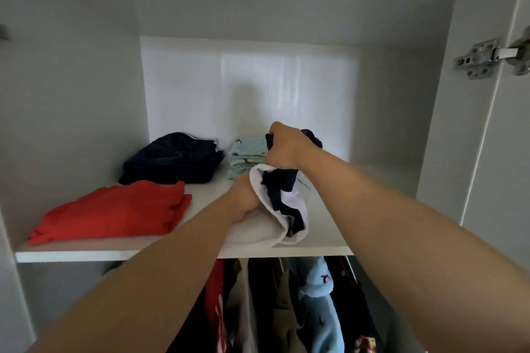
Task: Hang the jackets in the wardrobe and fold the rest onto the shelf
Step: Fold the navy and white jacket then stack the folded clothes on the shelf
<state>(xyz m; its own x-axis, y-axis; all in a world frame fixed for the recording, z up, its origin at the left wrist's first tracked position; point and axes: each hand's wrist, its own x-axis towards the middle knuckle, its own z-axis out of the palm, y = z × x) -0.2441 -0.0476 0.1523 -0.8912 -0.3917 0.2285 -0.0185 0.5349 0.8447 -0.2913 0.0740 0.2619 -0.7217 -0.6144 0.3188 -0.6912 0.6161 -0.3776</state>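
Observation:
A white and navy garment [282,210] lies bunched on the white wardrobe shelf [183,252] near its front edge. My right hand [285,149] grips the garment's dark upper part and lifts it above the shelf. My left hand [246,199] holds the white lower part against the shelf; its fingers are hidden under the cloth. On the same shelf lie a folded red garment [114,213] at the front left, a folded navy pile [172,162] behind it, and a folded light-green piece [246,156] at the back middle, partly behind my right hand.
Jackets and other clothes [286,304] hang below the shelf, among them a light-blue one [321,295] and a red one [215,292]. The open wardrobe door with its metal hinge [487,57] stands at the right. The back right of the shelf is bare.

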